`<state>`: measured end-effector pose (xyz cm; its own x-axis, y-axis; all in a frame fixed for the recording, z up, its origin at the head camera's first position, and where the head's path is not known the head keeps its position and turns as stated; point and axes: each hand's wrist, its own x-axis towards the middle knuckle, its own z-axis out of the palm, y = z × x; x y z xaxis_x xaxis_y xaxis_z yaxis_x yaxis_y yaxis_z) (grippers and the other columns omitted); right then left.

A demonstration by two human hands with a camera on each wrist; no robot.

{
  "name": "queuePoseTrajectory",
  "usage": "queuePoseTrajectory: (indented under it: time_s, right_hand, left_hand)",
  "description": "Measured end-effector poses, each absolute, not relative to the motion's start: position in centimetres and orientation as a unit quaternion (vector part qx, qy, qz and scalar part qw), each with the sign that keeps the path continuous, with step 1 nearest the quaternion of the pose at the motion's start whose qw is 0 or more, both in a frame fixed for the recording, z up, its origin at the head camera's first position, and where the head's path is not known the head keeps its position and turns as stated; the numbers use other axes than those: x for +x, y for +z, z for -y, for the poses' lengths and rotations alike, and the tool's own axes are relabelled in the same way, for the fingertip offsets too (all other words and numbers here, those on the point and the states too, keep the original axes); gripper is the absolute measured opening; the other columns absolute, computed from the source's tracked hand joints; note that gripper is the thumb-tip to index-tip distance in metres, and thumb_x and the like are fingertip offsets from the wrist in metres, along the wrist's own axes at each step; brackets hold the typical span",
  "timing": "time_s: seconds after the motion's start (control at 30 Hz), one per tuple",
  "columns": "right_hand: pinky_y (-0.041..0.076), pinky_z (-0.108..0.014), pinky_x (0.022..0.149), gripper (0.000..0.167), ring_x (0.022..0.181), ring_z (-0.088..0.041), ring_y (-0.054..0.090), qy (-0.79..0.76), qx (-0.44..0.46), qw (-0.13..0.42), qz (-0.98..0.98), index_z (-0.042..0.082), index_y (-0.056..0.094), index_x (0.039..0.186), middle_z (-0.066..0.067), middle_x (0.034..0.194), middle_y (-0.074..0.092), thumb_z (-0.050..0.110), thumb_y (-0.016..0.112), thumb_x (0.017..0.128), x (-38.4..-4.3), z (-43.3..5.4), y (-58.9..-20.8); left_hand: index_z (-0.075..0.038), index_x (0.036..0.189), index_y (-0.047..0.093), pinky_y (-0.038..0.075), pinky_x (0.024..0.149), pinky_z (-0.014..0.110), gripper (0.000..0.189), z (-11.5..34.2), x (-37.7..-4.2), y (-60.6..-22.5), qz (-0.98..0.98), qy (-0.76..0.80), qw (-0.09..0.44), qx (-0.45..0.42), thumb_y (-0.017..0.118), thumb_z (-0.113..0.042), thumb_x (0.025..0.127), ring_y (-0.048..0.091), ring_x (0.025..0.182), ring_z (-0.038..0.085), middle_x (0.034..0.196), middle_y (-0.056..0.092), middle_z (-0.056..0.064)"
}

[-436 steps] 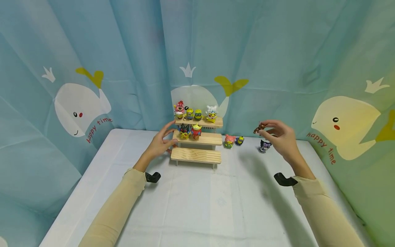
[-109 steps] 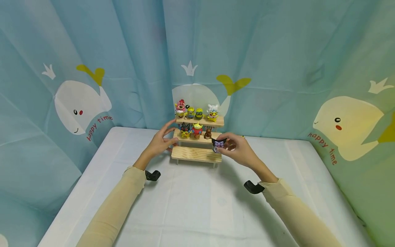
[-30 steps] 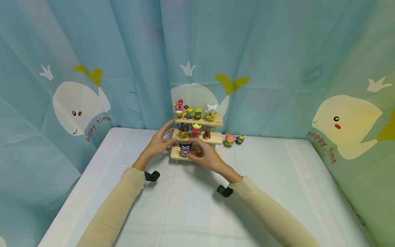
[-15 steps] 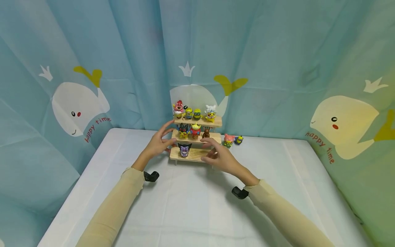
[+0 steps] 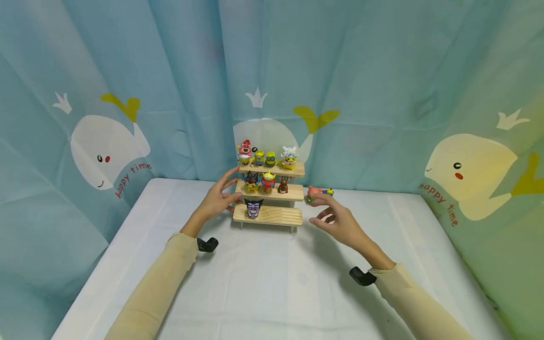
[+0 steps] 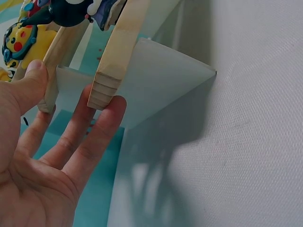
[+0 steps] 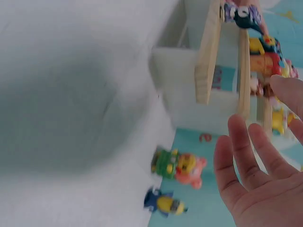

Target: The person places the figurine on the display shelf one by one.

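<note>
A three-tier wooden display shelf (image 5: pixel 269 215) stands against the curtain. My left hand (image 5: pixel 217 199) grips its left end; the left wrist view shows the thumb on one plank (image 6: pixel 66 49) and the fingertips against the board edges. A black-and-purple figurine (image 5: pixel 253 208) stands at the left of the lowest tier. Free of any object, my right hand (image 5: pixel 338 222) hovers just right of the shelf with spread, bent fingers. Past its fingertips, a pink-and-green figurine (image 7: pixel 182 165) and a blue-and-yellow minion figurine (image 7: pixel 163 202) stand on the table; the hand partly hides the pink one in the head view.
The middle tier bears a black-eared yellow figurine (image 5: pixel 252 182), a red-suited alien figurine (image 5: pixel 268 182) and a brown figurine (image 5: pixel 283 185). Several figurines, including a white-hooded yellow one (image 5: pixel 289 158), line the top tier. A whale-print curtain (image 5: pixel 374 94) borders the white-covered table (image 5: pixel 263 283).
Earlier, my right hand set the brown figurine on the middle tier, then the black-and-purple one on the lowest tier. It has since let go and moved right. My left hand stays on the shelf.
</note>
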<state>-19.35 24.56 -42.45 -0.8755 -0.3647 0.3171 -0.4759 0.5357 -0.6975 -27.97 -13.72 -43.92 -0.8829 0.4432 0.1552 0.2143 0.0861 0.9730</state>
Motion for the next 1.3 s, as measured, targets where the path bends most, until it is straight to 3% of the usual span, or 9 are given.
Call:
queuePoseTrajectory:
  time_s: [0.7, 0.87, 1.07, 1.3]
  right_hand:
    - [0.059, -0.023, 0.075, 0.060, 0.086, -0.017, 0.072, 0.377, 0.201, 0.138, 0.893, 0.017, 0.055, 0.145, -0.009, 0.122, 0.070, 0.006, 0.079, 0.091, -18.3, -30.2, -42.2]
    - [0.059, -0.023, 0.075, 0.056, 0.086, -0.021, 0.072, 0.361, 0.200, 0.142, 0.900, 0.014, 0.055, 0.144, -0.009, 0.123, 0.070, 0.007, 0.078, 0.093, -19.3, -30.7, -42.3]
    - [0.061, -0.032, 0.070, 0.053, 0.087, -0.033, 0.073, 0.347, 0.196, 0.140, 0.906, 0.009, 0.056, 0.143, -0.017, 0.124, 0.069, 0.007, 0.076, 0.094, -21.6, -31.6, -42.8]
    - [0.059, -0.030, 0.068, 0.052, 0.091, -0.039, 0.072, 0.349, 0.162, 0.114, 0.916, 0.008, 0.055, 0.144, -0.022, 0.129, 0.066, 0.013, 0.075, 0.096, -24.5, -32.0, -43.7]
  left_hand:
    - [-0.029, 0.165, 0.022, 0.056, 0.074, 0.071, 0.079, 13.7, -27.9, -43.9, -0.734, 0.638, 0.091, 0.215, 0.064, -0.005, 0.102, 0.066, 0.103, 0.055, 0.164, 0.026, 0.028]
    - [-0.028, 0.165, 0.022, 0.054, 0.074, 0.073, 0.079, 13.7, -28.0, -43.9, -0.731, 0.639, 0.093, 0.222, 0.064, -0.006, 0.102, 0.070, 0.097, 0.051, 0.164, 0.026, 0.028]
    - [-0.029, 0.165, 0.023, 0.053, 0.074, 0.074, 0.079, 13.7, -28.0, -43.9, -0.730, 0.640, 0.095, 0.220, 0.065, -0.007, 0.102, 0.072, 0.094, 0.046, 0.164, 0.026, 0.027]
    - [-0.028, 0.165, 0.023, 0.055, 0.073, 0.072, 0.079, 13.7, -28.1, -43.9, -0.734, 0.637, 0.091, 0.218, 0.065, -0.007, 0.102, 0.073, 0.094, 0.042, 0.164, 0.027, 0.026]
